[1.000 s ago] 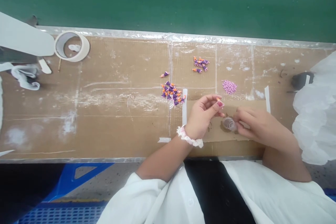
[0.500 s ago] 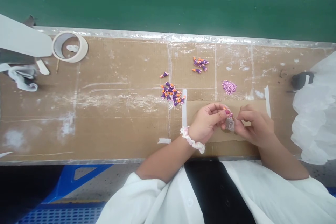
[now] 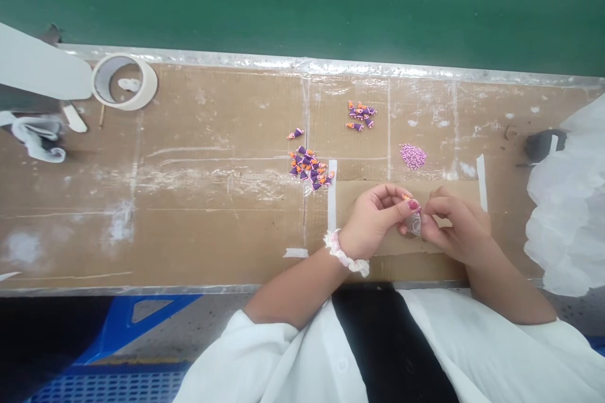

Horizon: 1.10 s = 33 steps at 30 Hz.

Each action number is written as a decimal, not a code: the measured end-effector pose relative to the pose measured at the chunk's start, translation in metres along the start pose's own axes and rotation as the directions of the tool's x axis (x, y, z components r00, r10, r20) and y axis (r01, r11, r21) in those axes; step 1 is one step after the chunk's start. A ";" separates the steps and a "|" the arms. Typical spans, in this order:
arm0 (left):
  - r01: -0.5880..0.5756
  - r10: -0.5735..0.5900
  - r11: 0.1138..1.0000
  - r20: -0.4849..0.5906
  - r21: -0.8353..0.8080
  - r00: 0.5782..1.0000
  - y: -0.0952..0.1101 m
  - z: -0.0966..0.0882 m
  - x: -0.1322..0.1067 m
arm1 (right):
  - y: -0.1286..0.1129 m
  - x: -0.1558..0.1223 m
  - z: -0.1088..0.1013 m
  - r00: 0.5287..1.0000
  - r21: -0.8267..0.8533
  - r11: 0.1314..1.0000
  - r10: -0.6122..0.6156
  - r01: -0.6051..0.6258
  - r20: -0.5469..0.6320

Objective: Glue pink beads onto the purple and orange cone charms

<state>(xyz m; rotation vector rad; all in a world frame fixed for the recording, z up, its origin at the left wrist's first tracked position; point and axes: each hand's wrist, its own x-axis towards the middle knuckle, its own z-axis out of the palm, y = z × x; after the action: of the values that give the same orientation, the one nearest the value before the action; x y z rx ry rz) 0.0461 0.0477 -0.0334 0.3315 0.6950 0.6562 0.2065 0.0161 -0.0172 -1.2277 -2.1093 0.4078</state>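
Observation:
My left hand [image 3: 373, 220] is closed, pinching a tiny doll figurine [image 3: 406, 198] between thumb and fingers; only a bit of its orange top shows. My right hand [image 3: 456, 220] is closed too, its thumb and forefinger pressed together right against the figurine. What that pinch holds is hidden. A small clear plastic piece [image 3: 414, 223] shows between the hands, just below the fingertips. Beyond my left hand lies a pile of purple and orange figurines [image 3: 309, 169], with a smaller group of figurines [image 3: 363, 112] farther back. Tiny pink pieces [image 3: 413, 156] are heaped beyond the hands.
Cardboard [image 3: 227, 233] covers the table, with white tape strips [image 3: 332, 195] by the work spot. A tape roll [image 3: 150, 88], a small stick [image 3: 102, 116] and a crumpled white cloth [image 3: 35, 138] lie at left. White plastic sheeting [image 3: 567, 220] bulges at right.
Both hands stay at the same spot with the figurine. My right fingertips have come slightly closer to my left ones. The piles have not changed.

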 end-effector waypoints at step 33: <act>-0.141 0.138 0.989 0.064 0.045 0.988 -0.008 -0.003 -0.003 | -0.007 0.007 -0.005 0.998 0.212 0.977 0.020 -0.007 -0.059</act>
<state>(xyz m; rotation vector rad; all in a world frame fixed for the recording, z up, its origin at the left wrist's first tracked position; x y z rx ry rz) 0.0460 0.0403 -0.0380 0.4466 0.6342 0.7593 0.2025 0.0185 -0.0071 -1.1175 -1.9510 0.5781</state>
